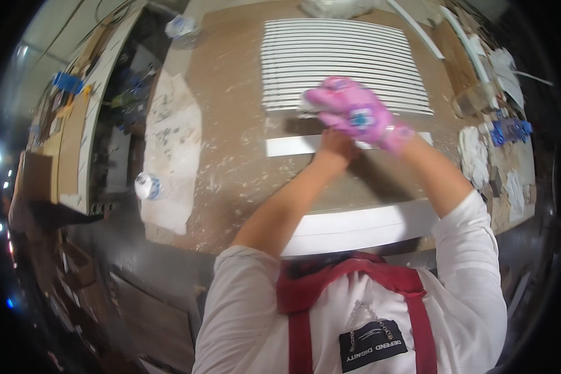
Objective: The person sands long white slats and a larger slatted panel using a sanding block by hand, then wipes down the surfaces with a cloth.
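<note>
My right hand (354,113), in a pink patterned glove, is raised over the workbench with its fingers curled. A small whitish wad (306,106) pokes out at its fingertips, too blurred to name exactly. Beneath it, my bare left hand (338,147) rests at a narrow white strip (288,146) lying crosswise on the bench; the glove hides most of its fingers. Just beyond both hands lies a row of many thin white strips (343,59) side by side, dark gaps between them. Closer to my body, a wider white board (361,228) lies along the bench's front edge.
The brown workbench (230,124) is speckled white. A stained pale sheet (171,143) and a white-and-blue container (148,186) are at left. Clear plastic (181,28) lies far left. White gloves (474,156) and a blue-labelled bottle (511,131) sit at right.
</note>
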Available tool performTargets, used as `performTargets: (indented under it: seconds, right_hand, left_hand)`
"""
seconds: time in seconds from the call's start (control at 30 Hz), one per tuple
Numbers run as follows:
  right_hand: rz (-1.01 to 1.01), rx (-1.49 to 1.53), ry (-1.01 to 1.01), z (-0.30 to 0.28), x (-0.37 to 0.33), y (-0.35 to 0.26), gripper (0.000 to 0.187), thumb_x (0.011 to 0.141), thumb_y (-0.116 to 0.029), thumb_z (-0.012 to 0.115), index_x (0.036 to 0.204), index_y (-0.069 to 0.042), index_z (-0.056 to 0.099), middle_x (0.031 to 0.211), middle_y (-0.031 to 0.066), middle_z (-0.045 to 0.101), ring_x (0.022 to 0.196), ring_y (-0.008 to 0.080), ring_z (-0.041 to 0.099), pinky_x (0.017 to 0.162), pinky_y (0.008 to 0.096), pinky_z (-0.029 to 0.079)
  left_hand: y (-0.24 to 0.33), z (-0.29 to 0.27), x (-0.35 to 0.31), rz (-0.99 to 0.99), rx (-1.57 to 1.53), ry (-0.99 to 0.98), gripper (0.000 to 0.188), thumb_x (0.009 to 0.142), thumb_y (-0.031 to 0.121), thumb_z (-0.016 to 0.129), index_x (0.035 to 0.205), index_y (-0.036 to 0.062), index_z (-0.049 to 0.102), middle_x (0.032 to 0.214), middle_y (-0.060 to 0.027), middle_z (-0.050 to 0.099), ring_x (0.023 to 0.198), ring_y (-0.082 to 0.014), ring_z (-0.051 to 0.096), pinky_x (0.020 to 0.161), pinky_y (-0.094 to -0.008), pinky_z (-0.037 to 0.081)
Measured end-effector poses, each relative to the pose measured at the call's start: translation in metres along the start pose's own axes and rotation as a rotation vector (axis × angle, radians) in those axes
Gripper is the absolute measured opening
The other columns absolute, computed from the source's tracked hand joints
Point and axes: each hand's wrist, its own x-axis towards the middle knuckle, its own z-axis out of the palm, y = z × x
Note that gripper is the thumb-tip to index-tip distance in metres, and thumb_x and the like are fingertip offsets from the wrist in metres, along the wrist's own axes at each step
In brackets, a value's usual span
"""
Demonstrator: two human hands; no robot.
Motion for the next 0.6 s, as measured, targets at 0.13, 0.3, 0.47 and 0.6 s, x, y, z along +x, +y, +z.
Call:
performTargets:
  seconds: [0.13, 0.3, 0.47, 0.6]
  right_hand:
    - [0.075, 0.047, 0.57, -0.068, -0.121, 0.109, 0.039, 0.089, -0.021, 0.056, 0.123, -0.001, 0.056, 0.103, 0.0108, 0.063, 0.095, 0.0232, 0.059, 0.086, 0.034, 0.047]
    - [0.51, 0.28, 0.755, -0.064, -0.25, 0.225, 0.04, 0.088, -0.023, 0.06, 0.12, 0.0, 0.058, 0.105, 0.0068, 0.064, 0.092, 0.0147, 0.059, 0.081, 0.0277, 0.047]
    - [0.5, -0.031, 0.709, -0.048, -0.221, 0.219, 0.042, 0.085, -0.026, 0.059, 0.123, -0.006, 0.057, 0.114, 0.018, 0.062, 0.105, 0.0314, 0.059, 0.093, 0.0381, 0.044]
    - [0.499, -0.192, 0.609, -0.032, -0.222, 0.211, 0.04, 0.086, -0.028, 0.057, 0.123, -0.011, 0.058, 0.116, 0.0174, 0.06, 0.109, 0.0332, 0.056, 0.095, 0.0394, 0.043]
  left_hand:
    - [0.008, -0.018, 0.008, -0.16, -0.02, -0.231, 0.041, 0.077, 0.025, 0.071, 0.113, 0.0073, 0.062, 0.111, -0.0156, 0.058, 0.103, -0.0355, 0.054, 0.091, -0.0429, 0.043]
    - [0.014, -0.028, 0.009, -0.13, -0.013, -0.206, 0.041, 0.077, 0.022, 0.071, 0.113, 0.0045, 0.061, 0.109, -0.016, 0.058, 0.102, -0.0355, 0.054, 0.088, -0.0422, 0.044]
    - [0.026, -0.032, 0.015, -0.099, 0.013, -0.22, 0.038, 0.077, 0.017, 0.07, 0.11, 0.0007, 0.061, 0.105, -0.0172, 0.059, 0.098, -0.0365, 0.056, 0.084, -0.0426, 0.045]
    - [0.027, -0.035, 0.014, -0.095, -0.007, -0.226, 0.038, 0.078, 0.016, 0.07, 0.112, 0.0013, 0.061, 0.107, -0.0166, 0.058, 0.099, -0.036, 0.055, 0.086, -0.0417, 0.044]
